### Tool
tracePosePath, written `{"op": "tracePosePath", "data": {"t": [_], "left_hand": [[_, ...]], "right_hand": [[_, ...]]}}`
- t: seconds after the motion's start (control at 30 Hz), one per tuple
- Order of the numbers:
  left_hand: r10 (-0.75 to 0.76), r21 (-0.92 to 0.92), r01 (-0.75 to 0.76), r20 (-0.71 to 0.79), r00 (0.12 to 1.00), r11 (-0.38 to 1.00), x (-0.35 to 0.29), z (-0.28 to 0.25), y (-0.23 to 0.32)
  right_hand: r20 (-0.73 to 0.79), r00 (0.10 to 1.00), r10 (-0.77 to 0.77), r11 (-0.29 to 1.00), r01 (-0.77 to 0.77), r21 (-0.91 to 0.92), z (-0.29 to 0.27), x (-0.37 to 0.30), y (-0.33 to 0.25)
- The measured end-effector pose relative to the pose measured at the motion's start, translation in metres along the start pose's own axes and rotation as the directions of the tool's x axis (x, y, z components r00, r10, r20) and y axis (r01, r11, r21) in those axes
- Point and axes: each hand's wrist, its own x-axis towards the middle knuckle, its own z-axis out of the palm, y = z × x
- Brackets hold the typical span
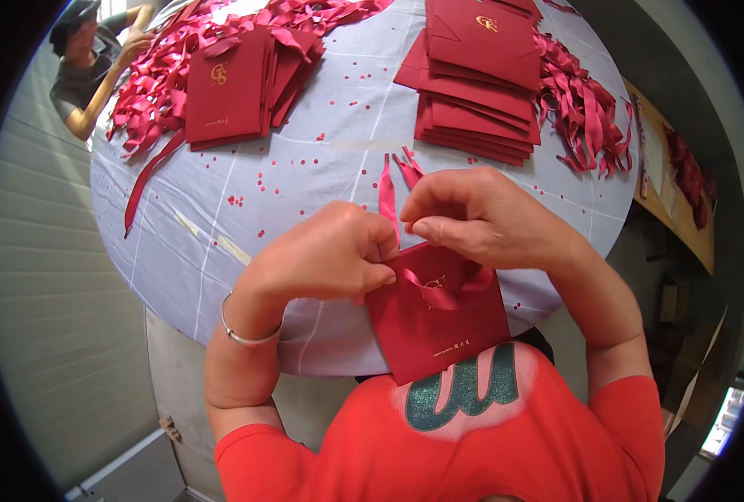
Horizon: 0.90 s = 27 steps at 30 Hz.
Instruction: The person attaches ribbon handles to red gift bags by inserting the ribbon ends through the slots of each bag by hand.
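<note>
A dark red paper gift bag [451,335] with gold print leans against my body at the table's near edge. Pinched at its upper left corner are the closed fingers of my left hand [326,251]. My right hand [485,217] is curled above the bag's top edge, thumb and fingertips drawn together at a pink ribbon, which they partly hide. A ribbon loop [439,294] hangs across the bag's front. Beyond my fingers, a loose ribbon end [387,188] lies on the tablecloth, with another ribbon end [408,167] beside my right hand.
Stacked red bags [481,75] stand at the far right beside a ribbon heap [585,109]. More bags [228,92] and ribbons [150,100] lie at the far left, near another person [87,67]. Small red dots are scattered over the round table's pale cloth [305,201].
</note>
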Motion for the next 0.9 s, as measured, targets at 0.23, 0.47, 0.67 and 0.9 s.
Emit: {"op": "tracePosePath", "data": {"t": [0.23, 0.47, 0.67, 0.9], "left_hand": [[0.356, 0.368, -0.256, -0.234, 0.905, 0.894, -0.007, 0.017, 0.002], [0.503, 0.548, -0.346, -0.163, 0.849, 0.762, -0.011, 0.026, 0.004], [0.524, 0.481, -0.418, -0.104, 0.845, 0.77, -0.013, 0.02, 0.004], [0.504, 0.462, -0.425, -0.056, 0.862, 0.779, -0.017, 0.019, 0.01]], "right_hand": [[0.404, 0.909, 0.105, 0.967, 0.002, -0.254, -0.009, 0.031, -0.002], [0.573, 0.735, 0.362, 0.901, -0.12, -0.416, -0.007, 0.06, -0.01], [0.666, 0.662, 0.343, 0.939, -0.239, -0.246, 0.0, 0.068, 0.006], [0.628, 0.681, 0.376, 0.915, -0.381, -0.136, 0.008, 0.066, 0.019]]}}
